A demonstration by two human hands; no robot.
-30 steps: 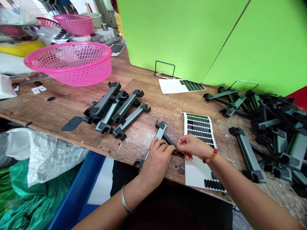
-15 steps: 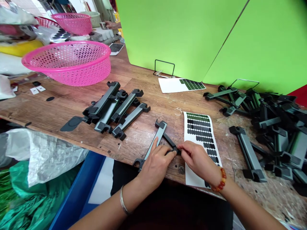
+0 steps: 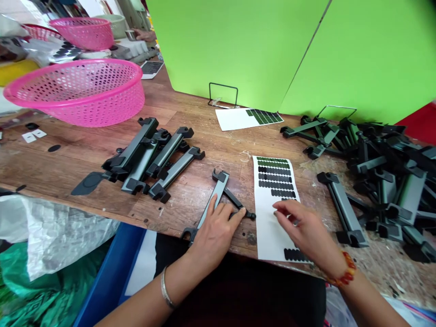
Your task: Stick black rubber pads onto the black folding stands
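Observation:
A grey-and-black folding bracket point(image 3: 221, 181) lies on the table with its thin black arm swung out to the right. My left hand point(image 3: 216, 229) rests on it, the index finger along the grey bar and the thumb on the arm, holding it down. Over a white sheet point(image 3: 267, 231) with rows of small dark adhesive pads hovers my right hand point(image 3: 304, 229). Its thumb and index finger are slightly apart, and I make out nothing clear between them. The hand covers part of the pad rows.
Several similar brackets point(image 3: 177, 170) are stacked left of centre, and a larger heap point(image 3: 388, 190) fills the right side. A pink basket point(image 3: 102, 106) stands at the left. Behind a second pad sheet point(image 3: 233, 119) rises a green board point(image 3: 238, 45). Another person's hand point(image 3: 145, 35) shows far back.
My right hand has left the end of the bracket's arm and moved right, over the pad sheet. The left hand stays on the bracket. The view has shifted slightly to the right.

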